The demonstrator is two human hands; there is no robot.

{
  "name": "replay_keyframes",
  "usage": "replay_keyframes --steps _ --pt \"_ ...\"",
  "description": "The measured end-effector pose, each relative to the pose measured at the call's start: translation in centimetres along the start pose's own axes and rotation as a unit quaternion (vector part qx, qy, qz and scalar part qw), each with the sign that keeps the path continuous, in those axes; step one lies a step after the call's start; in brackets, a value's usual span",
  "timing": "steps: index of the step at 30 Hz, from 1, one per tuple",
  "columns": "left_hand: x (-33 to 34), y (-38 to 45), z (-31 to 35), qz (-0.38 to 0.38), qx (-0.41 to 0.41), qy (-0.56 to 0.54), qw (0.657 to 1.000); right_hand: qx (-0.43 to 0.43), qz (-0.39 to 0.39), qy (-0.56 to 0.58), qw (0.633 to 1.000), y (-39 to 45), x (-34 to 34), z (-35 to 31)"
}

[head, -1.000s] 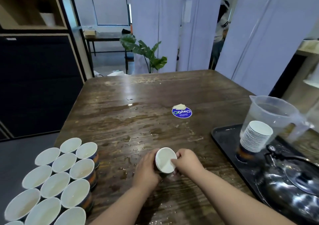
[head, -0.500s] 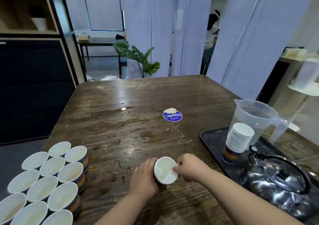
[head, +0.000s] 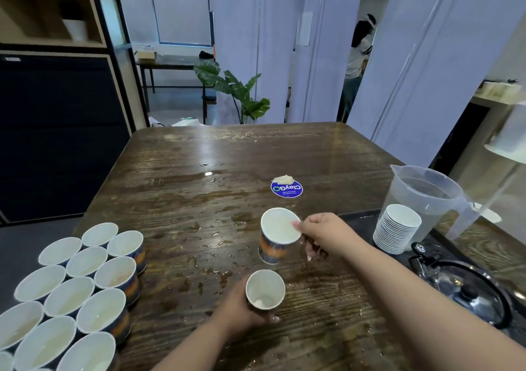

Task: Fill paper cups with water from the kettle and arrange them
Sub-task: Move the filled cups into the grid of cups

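Two paper cups are in my hands over the wet wooden table (head: 256, 154). My left hand (head: 242, 311) grips one cup (head: 265, 289) near the front, its mouth tilted toward me. My right hand (head: 321, 235) pinches the rim of a second cup (head: 277, 234) farther back, thumb inside the rim. A steel kettle (head: 469, 291) with a black lid knob sits on a black tray (head: 361, 222) at the right. Several filled cups (head: 82, 288) stand packed together at the left front.
A stack of nested empty cups (head: 397, 228) stands on the tray beside a clear plastic jug (head: 424, 197). A blue round sticker (head: 286, 188) lies mid-table. Water is spilled over the table's middle. A person stands far back by the white pillars.
Both hands were together on what looked like one cup; now they have drawn apart, each with a cup. The right hand moved away and up, the left stayed near.
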State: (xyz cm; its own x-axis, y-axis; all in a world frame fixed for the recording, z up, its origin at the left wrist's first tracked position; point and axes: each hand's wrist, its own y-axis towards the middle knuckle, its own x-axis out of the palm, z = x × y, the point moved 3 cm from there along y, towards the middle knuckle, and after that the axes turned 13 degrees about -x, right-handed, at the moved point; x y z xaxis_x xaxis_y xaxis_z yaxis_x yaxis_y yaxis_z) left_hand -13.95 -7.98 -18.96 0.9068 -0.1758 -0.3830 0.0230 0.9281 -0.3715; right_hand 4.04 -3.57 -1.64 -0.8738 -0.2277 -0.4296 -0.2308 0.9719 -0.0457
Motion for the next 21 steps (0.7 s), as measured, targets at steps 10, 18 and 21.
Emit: replay_keyframes --steps 10,18,21 --pt "1.3 -0.2 -1.4 -0.005 -0.038 0.042 0.998 0.077 -0.049 -0.141 0.986 5.2 5.7 6.7" --pt "1.6 -0.2 -2.6 0.014 -0.044 -0.003 0.999 0.087 -0.078 -0.153 0.981 5.9 8.7 9.0" --pt "1.3 -0.4 -2.3 0.029 -0.044 0.000 0.999 0.085 -0.082 -0.136 0.984 5.5 8.6 8.9"
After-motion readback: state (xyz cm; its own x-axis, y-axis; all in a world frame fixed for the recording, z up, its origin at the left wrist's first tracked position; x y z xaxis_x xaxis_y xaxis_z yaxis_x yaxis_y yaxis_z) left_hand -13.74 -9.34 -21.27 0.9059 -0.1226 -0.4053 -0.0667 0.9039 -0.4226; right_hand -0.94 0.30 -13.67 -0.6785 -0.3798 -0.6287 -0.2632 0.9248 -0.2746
